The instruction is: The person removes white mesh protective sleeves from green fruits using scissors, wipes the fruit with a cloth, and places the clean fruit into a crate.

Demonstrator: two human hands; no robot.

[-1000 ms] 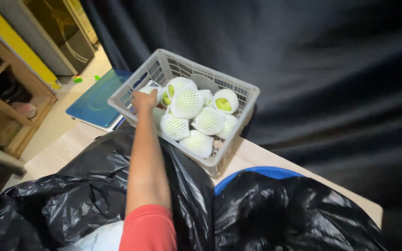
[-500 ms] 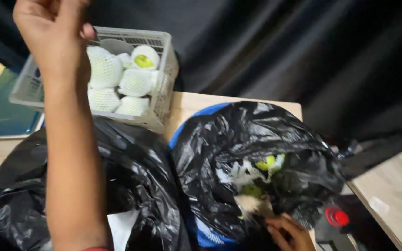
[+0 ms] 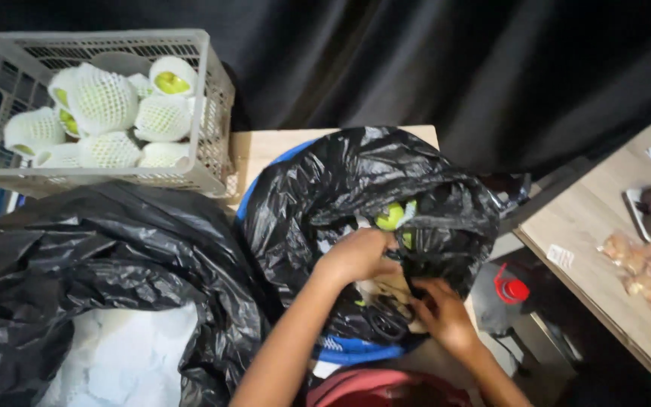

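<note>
My left hand (image 3: pixel 359 256) reaches into the black plastic bag (image 3: pixel 356 181) on the right, fingers curled down out of sight next to a green fruit (image 3: pixel 389 217). At the bag's near edge, my right hand (image 3: pixel 442 316) has its fingers on a fold of the black plastic. This bag lines a blue-rimmed bin (image 3: pixel 359 351). A grey plastic basket (image 3: pixel 216 113) at the upper left holds several green fruits in white foam nets (image 3: pixel 103 102).
A second black bag (image 3: pixel 114 241) at the left holds white foam pieces (image 3: pixel 122 362). Behind the bags is a light wooden tabletop (image 3: pixel 265 147). A red-capped bottle (image 3: pixel 514 290) stands low at the right, beside a wooden table (image 3: pixel 604 226) with a clear bag of food (image 3: pixel 649 264). Dark curtain behind.
My left hand came away from the basket and dropped into the right-hand bag. The view swung right and down. My right hand rose to the bag's near edge.
</note>
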